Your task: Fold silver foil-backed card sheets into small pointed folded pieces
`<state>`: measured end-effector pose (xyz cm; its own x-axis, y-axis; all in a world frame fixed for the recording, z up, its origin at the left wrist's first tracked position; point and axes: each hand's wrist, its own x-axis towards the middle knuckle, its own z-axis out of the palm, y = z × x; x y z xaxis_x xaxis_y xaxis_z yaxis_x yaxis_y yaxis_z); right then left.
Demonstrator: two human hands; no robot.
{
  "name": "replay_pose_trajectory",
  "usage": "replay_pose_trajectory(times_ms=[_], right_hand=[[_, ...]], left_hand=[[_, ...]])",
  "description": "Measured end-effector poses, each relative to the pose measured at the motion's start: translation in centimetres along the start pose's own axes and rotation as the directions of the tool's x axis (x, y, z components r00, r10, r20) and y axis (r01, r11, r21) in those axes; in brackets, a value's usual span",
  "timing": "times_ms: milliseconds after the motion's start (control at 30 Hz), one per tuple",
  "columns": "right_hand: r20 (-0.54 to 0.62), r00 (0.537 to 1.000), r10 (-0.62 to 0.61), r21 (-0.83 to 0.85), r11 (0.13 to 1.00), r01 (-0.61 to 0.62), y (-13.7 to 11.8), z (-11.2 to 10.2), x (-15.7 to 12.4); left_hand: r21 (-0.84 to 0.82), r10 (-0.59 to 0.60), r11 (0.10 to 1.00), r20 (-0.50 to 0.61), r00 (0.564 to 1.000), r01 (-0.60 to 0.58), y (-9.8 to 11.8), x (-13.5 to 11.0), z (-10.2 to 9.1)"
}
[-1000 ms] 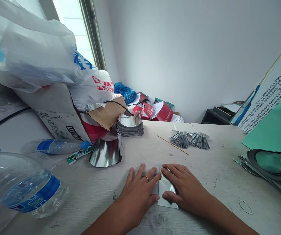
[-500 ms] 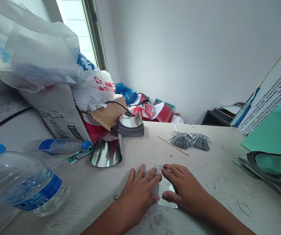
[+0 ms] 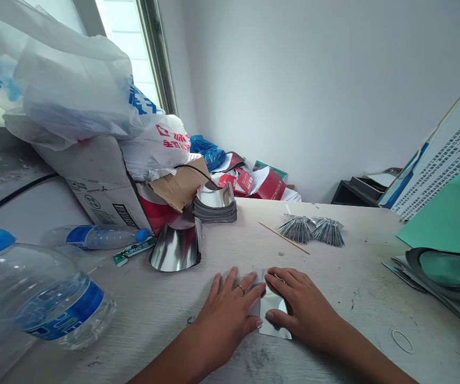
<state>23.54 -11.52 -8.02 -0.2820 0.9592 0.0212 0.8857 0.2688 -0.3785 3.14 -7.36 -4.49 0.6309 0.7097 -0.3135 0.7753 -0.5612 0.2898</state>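
The left hand [image 3: 225,320] lies spread against the edge of a small silver foil sheet [image 3: 274,314] on the bench [image 3: 358,298], the right hand [image 3: 302,304] flat over it, seemingly mid-fold, with a stack of curved foil pieces [image 3: 214,210] and bundled foil strips [image 3: 312,230] lying beyond, untouched.

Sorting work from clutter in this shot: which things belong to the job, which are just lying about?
Likely job: left hand and right hand on a silver foil sheet; curved foil piece; stacked foil pieces; bundled foil strips.
Lying about: water bottle; plastic bags; cardboard box; rubber band.
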Motion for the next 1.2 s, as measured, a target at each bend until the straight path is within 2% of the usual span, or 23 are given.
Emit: replay_pose_trajectory(times_ms=[400, 1200], right_hand=[[-0.009, 1.000, -0.011, 0.005, 1.000, 0.011, 0.24, 0.18, 0.07], [-0.019, 1.000, -0.014, 0.006, 1.000, 0.014, 0.11, 0.03, 0.01]], left_hand=[[-0.011, 0.033, 0.999, -0.049, 0.998, -0.034, -0.42, 0.30, 0.54], [0.009, 0.010, 1.000, -0.038, 0.999, -0.010, -0.01, 0.12, 0.11]])
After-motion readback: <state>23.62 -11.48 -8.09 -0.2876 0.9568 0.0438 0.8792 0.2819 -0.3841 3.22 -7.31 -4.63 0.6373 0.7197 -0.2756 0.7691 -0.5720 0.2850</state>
